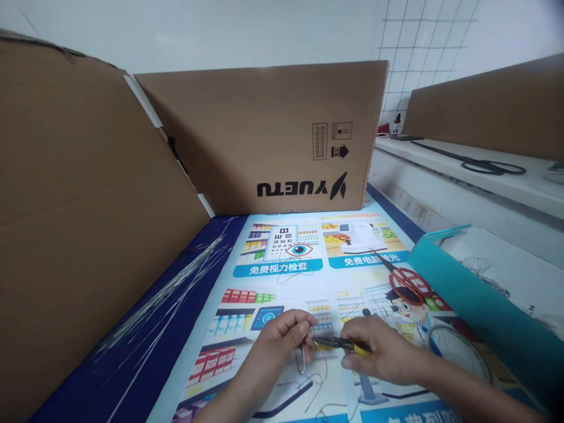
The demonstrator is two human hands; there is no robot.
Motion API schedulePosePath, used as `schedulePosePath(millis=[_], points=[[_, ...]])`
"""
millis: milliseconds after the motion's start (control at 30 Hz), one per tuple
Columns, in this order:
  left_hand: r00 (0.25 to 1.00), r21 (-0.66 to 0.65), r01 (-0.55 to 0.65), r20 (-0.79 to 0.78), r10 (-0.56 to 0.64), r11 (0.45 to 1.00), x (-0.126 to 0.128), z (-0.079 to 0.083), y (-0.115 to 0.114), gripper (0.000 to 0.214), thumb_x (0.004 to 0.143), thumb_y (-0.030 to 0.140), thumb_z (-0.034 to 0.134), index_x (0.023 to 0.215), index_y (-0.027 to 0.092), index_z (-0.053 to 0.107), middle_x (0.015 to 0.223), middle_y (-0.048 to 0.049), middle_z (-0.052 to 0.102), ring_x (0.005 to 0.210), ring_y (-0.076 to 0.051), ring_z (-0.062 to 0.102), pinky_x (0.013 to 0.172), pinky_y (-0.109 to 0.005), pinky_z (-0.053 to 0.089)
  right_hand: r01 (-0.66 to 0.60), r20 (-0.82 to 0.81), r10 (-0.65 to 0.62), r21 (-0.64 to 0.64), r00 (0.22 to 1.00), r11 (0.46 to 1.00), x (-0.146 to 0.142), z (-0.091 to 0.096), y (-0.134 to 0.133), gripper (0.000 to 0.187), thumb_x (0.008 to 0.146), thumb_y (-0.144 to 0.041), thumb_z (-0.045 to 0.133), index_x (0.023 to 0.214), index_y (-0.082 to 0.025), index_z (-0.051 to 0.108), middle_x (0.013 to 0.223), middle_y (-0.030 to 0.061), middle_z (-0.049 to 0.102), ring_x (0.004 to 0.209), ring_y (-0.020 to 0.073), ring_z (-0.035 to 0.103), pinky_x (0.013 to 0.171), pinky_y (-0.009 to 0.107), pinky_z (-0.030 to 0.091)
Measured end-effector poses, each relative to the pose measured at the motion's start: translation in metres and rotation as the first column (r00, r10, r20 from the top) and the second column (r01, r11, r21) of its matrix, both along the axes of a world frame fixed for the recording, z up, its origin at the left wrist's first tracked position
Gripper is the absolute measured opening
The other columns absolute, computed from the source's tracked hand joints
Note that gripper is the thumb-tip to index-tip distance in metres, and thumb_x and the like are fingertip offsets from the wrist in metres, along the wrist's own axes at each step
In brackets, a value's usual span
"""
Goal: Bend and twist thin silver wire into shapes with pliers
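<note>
- Pinching a small wire loop (301, 359) between thumb and fingers, left hand (278, 348) sits low centre over the surface (328, 282), likely to steady a thin piece.
- Right hand (382, 351) wraps the yellow-handled pliers (338, 342), nose pointing left at the left fingertips; probably held that way so the tips reach fine wire.
- Hands near each other, not touching, pliers bridging the gap. Can't tell if the tips are clamped on wire.
- Loose wire ends (325, 376) hang below the left fingers, apparently left free.
- Red-handled scissors (408, 285) lie beyond the right hand, blades pointing away; seemingly within easy reach.
- Long straight strands (176, 288) lie bunched on the blue strip at left, likely to stay untangled.
- Teal-sided box (473, 302) at right contains wire pieces (487, 273); its walls probably stop them scattering.
- Cardboard panels stand at left (66, 176) and behind (238, 135), joined by white tape, perhaps as a screen.
</note>
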State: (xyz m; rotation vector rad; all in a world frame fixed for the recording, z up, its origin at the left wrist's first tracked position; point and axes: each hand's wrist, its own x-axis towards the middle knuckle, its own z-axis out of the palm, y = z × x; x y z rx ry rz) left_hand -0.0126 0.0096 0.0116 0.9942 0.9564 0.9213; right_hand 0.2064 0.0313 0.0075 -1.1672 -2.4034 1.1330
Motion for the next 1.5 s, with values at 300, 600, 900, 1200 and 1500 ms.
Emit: schedulePosePath(millis=[300, 600, 900, 1200, 1500], points=[[0.996, -0.018, 0.043, 0.079, -0.042, 0.999, -0.001, -0.001, -0.001, 0.025, 0.081, 0.033, 0.056, 0.097, 0.014, 0.059, 0.071, -0.0012, 0.057, 0.059, -0.009, 0.051, 0.061, -0.024, 0.038, -0.006, -0.162, -0.039, -0.264, 0.986, 0.965, 0.003, 0.000, 0.004, 0.019, 0.074, -0.031, 0.057, 0.069, -0.017, 0.047, 0.060, -0.0059, 0.036, 0.055, 0.0073, 0.032, 0.048, 0.019, 0.023], [0.983, -0.038, 0.151, 0.111, -0.146, 0.988, -0.004, -0.006, -0.001, 0.039, 0.066, 0.018, 0.072, 0.101, 0.020, 0.056, 0.074, 0.0028, 0.048, 0.063, -0.007, 0.046, 0.058, -0.021, 0.035, -0.073, -0.288, -0.047, -0.390, 0.957, 0.918, 0.005, 0.005, 0.007, 0.028, 0.074, -0.041, 0.059, 0.071, -0.015, 0.050, 0.059, -0.0058, 0.037, 0.054, 0.0071, 0.031, 0.047, 0.019, 0.022], [0.936, -0.053, 0.253, 0.266, -0.230, 0.966, -0.002, -0.017, -0.005, 0.077, 0.055, -0.003, 0.069, 0.120, 0.033, 0.046, 0.097, 0.0004, 0.044, 0.082, -0.009, 0.043, 0.067, -0.020, 0.036, -0.089, -0.346, -0.089, -0.468, 0.934, 0.879, 0.007, 0.003, 0.011, 0.033, 0.072, -0.044, 0.063, 0.071, -0.013, 0.051, 0.059, -0.0055, 0.039, 0.054, 0.0068, 0.030, 0.048, 0.019, 0.021], [0.973, -0.073, 0.179, 0.161, -0.165, 0.981, -0.003, -0.010, -0.002, 0.055, 0.063, 0.001, 0.061, 0.113, 0.023, 0.052, 0.083, 0.0016, 0.042, 0.073, -0.008, 0.040, 0.062, -0.019, 0.034, -0.102, -0.293, -0.033, -0.434, 0.956, 0.895, 0.012, 0.003, 0.015, 0.029, 0.074, -0.041, 0.062, 0.073, -0.014, 0.052, 0.061, -0.0054, 0.039, 0.055, 0.0070, 0.031, 0.048, 0.019, 0.023], [0.977, 0.128, 0.055, -0.212, -0.027, 0.990, 0.004, -0.019, -0.005, 0.052, 0.067, 0.007, 0.061, 0.114, 0.024, 0.048, 0.082, 0.0020, 0.048, 0.072, -0.010, 0.046, 0.068, -0.025, 0.039, -0.128, -0.288, -0.014, -0.468, 0.958, 0.874, 0.014, 0.005, 0.017, 0.027, 0.075, -0.040, 0.061, 0.073, -0.014, 0.051, 0.061, -0.0057, 0.038, 0.056, 0.0068, 0.031, 0.049, 0.019, 0.023]])
